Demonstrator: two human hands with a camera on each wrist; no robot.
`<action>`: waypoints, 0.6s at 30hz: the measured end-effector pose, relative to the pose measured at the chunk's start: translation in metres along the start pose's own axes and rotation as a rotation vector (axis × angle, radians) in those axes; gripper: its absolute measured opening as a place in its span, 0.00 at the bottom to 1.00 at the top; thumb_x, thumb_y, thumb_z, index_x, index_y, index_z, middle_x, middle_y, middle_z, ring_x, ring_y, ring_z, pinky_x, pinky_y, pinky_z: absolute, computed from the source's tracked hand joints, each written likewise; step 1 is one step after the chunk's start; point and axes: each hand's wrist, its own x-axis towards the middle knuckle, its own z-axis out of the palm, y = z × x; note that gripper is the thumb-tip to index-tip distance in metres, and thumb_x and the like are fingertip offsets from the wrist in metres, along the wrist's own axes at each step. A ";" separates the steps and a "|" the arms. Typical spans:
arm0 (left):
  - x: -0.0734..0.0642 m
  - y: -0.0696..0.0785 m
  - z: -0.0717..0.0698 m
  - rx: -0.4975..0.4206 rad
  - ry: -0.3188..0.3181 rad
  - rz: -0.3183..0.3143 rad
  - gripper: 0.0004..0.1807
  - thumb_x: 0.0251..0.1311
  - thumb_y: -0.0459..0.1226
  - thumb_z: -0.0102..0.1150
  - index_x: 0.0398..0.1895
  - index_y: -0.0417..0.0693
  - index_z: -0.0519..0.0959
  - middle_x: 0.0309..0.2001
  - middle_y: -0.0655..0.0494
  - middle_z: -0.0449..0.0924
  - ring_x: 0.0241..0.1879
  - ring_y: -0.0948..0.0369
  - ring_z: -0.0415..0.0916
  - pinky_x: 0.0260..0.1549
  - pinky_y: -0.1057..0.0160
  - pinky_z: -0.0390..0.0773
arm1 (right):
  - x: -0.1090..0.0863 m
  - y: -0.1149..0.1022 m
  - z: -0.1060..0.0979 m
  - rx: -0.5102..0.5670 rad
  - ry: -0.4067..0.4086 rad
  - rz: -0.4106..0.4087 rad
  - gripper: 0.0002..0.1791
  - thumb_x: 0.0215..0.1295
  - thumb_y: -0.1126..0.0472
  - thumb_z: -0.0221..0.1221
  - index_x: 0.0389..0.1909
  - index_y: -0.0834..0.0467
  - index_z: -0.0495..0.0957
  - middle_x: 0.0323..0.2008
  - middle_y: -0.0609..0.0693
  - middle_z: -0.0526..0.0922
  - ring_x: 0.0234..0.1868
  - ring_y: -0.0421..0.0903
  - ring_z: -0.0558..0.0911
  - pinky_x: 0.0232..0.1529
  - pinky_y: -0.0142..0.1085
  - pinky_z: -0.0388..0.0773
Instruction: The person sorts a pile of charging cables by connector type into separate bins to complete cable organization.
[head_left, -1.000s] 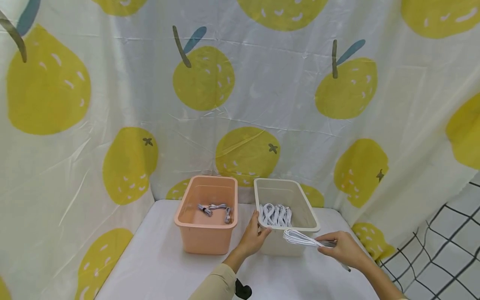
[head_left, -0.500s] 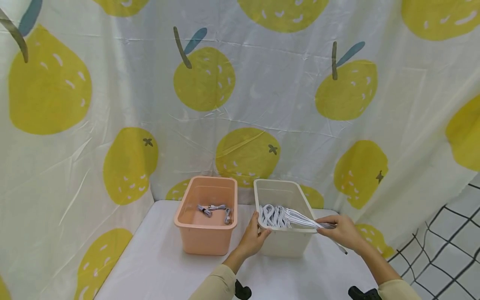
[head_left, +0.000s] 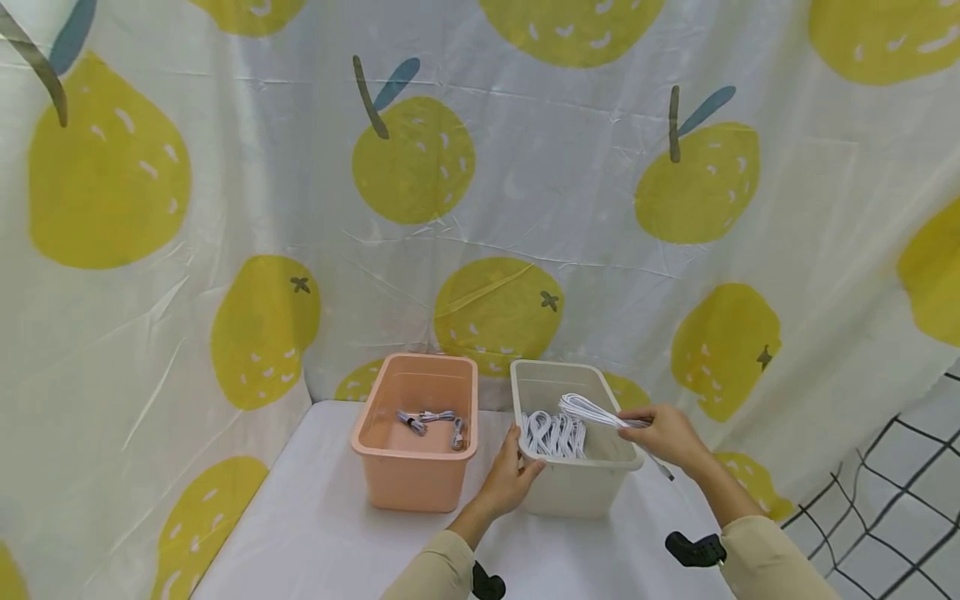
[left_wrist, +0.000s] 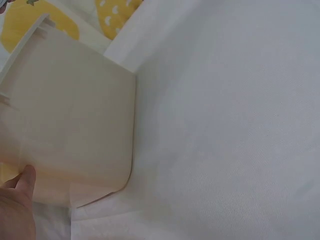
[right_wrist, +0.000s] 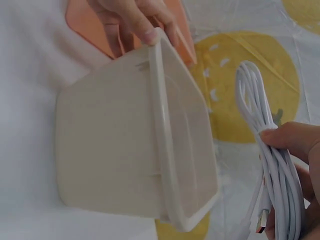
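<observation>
My right hand (head_left: 663,433) pinches a coiled white USB cable (head_left: 588,410) above the right side of a cream plastic bin (head_left: 573,492). In the right wrist view, the cable's loops stick out beyond the thumb and its USB plug (right_wrist: 262,221) hangs beside them. A row of coiled white cables (head_left: 553,435) lies inside the cream bin, on the left. At that bin's near left corner my left hand (head_left: 506,479) grips the rim, thumb on the front and fingers along the side. The left wrist view shows only part of this hand against the bin wall.
An orange bin (head_left: 412,483) stands left of the cream one, with several small grey bundled cables (head_left: 437,417) inside. Both bins sit on a white-covered table (head_left: 315,517). A fruit-print curtain (head_left: 525,167) hangs behind, and a black wire grid (head_left: 885,500) is at right.
My right hand has moved up with the cable, from in front of the cream bin to above its right side. My left hand keeps its hold on the corner.
</observation>
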 end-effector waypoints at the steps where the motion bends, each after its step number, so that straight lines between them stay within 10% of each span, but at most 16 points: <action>1: 0.000 0.000 0.000 0.001 -0.002 -0.004 0.42 0.77 0.38 0.55 0.82 0.35 0.41 0.80 0.30 0.41 0.74 0.36 0.56 0.61 0.47 0.73 | 0.003 0.000 0.001 -0.002 0.005 -0.001 0.17 0.61 0.59 0.73 0.47 0.66 0.88 0.43 0.60 0.88 0.41 0.53 0.85 0.37 0.41 0.82; 18: 0.000 0.000 0.000 -0.005 -0.006 -0.056 0.44 0.77 0.39 0.56 0.81 0.31 0.40 0.80 0.30 0.37 0.74 0.35 0.54 0.62 0.44 0.71 | 0.048 -0.011 0.024 0.005 0.137 0.106 0.17 0.61 0.60 0.70 0.47 0.68 0.87 0.42 0.61 0.88 0.44 0.59 0.83 0.44 0.49 0.81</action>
